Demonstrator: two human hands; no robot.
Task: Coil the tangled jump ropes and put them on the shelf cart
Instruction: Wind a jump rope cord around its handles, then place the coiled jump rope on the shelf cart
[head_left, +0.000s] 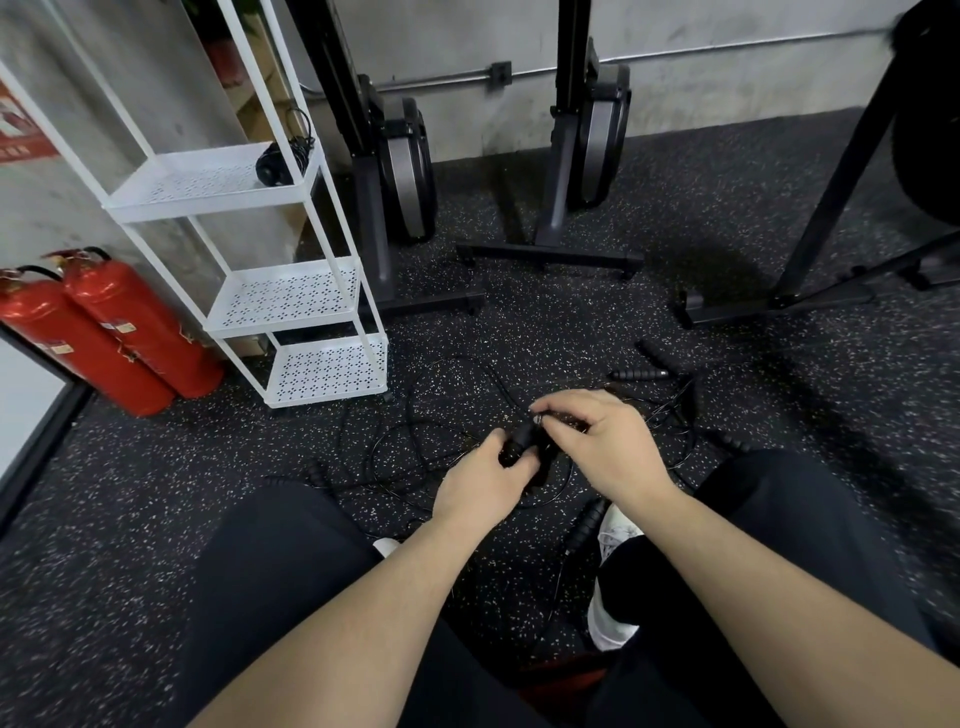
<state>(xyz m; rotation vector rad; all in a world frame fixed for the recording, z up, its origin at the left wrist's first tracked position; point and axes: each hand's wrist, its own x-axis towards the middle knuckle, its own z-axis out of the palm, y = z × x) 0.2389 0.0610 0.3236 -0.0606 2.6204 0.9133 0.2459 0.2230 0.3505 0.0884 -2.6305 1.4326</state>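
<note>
Black ribbed jump-rope handle (519, 441) gripped in curled fingers of left hand (480, 486), its metal tip pinched by thumb and fingertips of right hand (597, 441). Thin black tangled ropes (415, 431) sprawled over speckled black rubber floor (156, 493) beneath. One coiled rope (275, 163) at right edge of white perforated shelf cart (291, 296).

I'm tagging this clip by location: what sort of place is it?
Most likely a gym. The floor is speckled black rubber, two upright rowing machines stand against the wall, and jump ropes lie tangled beside a white shelf cart.
</note>
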